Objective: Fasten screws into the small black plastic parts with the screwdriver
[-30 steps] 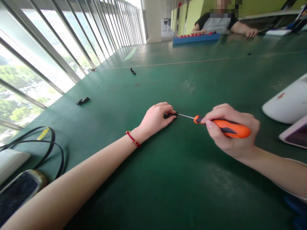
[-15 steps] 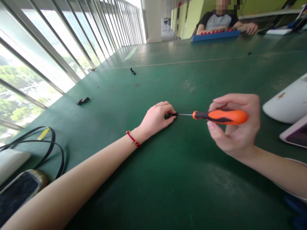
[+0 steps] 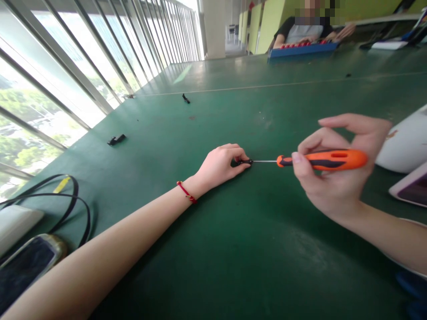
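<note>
My left hand (image 3: 222, 164) rests on the green table (image 3: 240, 249), its thumb and fingers pinched on a small black part (image 3: 246, 162). Most of that part is hidden behind the fingers. From the right, my right hand (image 3: 340, 178) grips a screwdriver (image 3: 336, 160) with an orange and black handle. The screwdriver lies level, and its thin metal shaft reaches the end of the black part. Its tip is too small to make out. Thumb and fingertips hold the handle's side while the forefinger is raised off it.
Two black pieces (image 3: 116, 140) (image 3: 186, 98) lie farther left. A phone (image 3: 30, 258), a white box (image 3: 20, 222) and a looped black cable (image 3: 87, 213) sit at the left edge. White objects (image 3: 405, 142) stand at right. Across the table, a person (image 3: 305, 31) sits behind a blue tray (image 3: 303, 51).
My right hand and the screwdriver have shifted right, the handle has turned, and the forefinger has lifted. My left hand with the black part has slid slightly right. The other person's hand has risen.
</note>
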{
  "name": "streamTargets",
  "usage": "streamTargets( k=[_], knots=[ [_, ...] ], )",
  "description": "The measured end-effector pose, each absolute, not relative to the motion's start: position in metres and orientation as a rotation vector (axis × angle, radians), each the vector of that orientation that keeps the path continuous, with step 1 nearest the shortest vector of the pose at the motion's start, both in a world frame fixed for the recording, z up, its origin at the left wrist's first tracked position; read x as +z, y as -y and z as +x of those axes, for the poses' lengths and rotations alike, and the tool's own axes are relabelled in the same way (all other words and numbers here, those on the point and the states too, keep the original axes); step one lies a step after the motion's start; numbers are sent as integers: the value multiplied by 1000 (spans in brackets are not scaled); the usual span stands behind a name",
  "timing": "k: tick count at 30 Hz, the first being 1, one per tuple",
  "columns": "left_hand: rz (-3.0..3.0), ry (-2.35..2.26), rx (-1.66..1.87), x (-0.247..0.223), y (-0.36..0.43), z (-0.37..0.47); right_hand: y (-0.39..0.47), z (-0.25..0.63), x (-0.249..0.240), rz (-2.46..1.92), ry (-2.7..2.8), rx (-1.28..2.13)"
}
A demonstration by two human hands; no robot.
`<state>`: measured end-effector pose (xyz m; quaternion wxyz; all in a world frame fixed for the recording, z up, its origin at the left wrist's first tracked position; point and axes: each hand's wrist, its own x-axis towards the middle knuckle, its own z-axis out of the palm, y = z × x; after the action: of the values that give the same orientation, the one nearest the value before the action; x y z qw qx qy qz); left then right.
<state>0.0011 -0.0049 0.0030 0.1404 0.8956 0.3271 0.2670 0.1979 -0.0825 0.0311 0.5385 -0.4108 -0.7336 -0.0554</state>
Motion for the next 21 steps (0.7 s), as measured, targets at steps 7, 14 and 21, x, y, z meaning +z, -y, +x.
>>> streamTargets(
  k=[7, 14, 21],
  knots=[
    [2328, -982, 775, 1, 1, 4, 63, 195, 66, -1055, 1854, -102],
    [2243, -952, 775, 0, 0, 4, 24, 176, 96, -1155, 1821, 97],
    [2307, -962, 759, 1, 1, 3, 21, 191, 109, -1243, 1993, 33]
  ],
)
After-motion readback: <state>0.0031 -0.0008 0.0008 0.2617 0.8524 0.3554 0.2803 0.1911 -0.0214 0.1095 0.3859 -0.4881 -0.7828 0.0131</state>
